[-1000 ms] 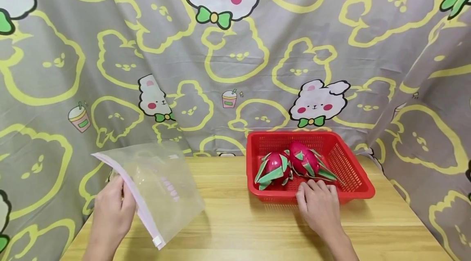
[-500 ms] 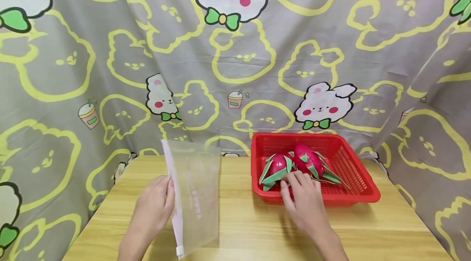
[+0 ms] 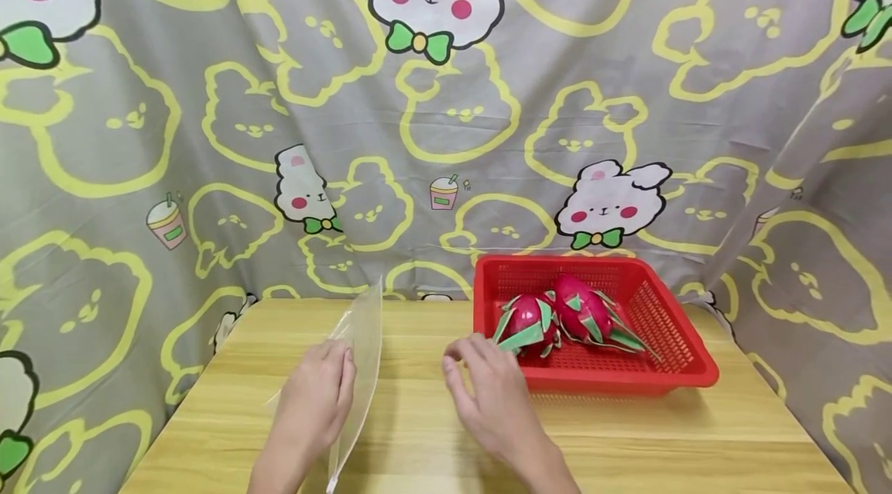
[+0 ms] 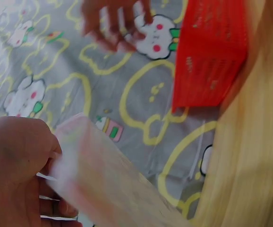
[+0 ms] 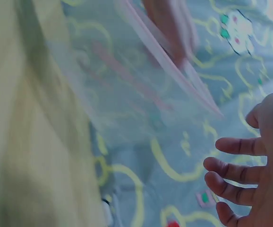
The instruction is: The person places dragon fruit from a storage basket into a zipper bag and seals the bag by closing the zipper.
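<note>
My left hand (image 3: pixel 317 393) grips a see-through slider zip bag (image 3: pixel 367 370) by its pale pink top edge, upright above the table. In the right wrist view the bag (image 5: pixel 122 80) shows faint pink print, and its zip edge looks parted. My right hand (image 3: pixel 491 393) is in the air between the bag and a red plastic basket (image 3: pixel 613 379), holding nothing. Its fingers (image 5: pixel 235 170) are loosely spread and apart from the bag. Two pink dragon fruits with green scales, a left one (image 3: pixel 527 316) and a right one (image 3: pixel 581 312), lie in the basket.
The light wood table (image 3: pixel 425 432) runs under both hands. Behind it hangs a grey curtain (image 3: pixel 460 138) with yellow outlines and white rabbit prints. The basket stands at the table's right rear, close to the curtain.
My right hand has left the basket's front rim and moved left toward the bag. My left hand has brought the bag rightward and turned it nearly edge-on. The fruits stay in place.
</note>
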Demonstrator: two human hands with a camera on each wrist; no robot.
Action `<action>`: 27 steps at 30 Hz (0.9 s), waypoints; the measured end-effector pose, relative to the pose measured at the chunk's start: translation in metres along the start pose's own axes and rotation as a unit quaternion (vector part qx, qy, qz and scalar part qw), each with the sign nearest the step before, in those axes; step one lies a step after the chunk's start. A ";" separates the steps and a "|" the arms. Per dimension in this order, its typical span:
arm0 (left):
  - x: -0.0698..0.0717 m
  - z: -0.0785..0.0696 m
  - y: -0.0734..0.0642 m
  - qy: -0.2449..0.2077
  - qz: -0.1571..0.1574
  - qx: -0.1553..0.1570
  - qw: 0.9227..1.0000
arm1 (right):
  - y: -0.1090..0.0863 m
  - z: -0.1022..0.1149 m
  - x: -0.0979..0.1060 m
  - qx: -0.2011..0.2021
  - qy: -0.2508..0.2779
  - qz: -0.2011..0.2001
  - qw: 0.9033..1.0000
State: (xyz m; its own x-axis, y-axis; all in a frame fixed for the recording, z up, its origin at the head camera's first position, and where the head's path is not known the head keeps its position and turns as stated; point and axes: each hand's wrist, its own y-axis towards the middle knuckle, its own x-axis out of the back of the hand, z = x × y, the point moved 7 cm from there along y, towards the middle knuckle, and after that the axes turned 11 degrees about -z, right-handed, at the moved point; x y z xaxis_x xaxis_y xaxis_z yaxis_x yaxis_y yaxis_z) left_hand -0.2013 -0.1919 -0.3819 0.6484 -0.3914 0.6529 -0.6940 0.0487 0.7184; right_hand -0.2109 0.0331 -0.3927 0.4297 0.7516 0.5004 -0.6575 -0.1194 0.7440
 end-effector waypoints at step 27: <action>-0.010 -0.024 -0.005 0.044 0.012 -0.047 0.998 | -0.017 -0.005 -0.034 0.004 -0.076 0.003 0.997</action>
State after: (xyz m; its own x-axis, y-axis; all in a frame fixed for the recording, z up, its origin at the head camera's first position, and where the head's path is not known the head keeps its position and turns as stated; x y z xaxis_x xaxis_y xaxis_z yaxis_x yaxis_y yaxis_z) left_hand -0.1967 -0.1663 -0.3868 0.6601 -0.3078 0.6853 -0.6793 0.1450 0.7194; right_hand -0.2174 0.0128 -0.4246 0.5151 0.6431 0.5666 -0.6558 -0.1301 0.7437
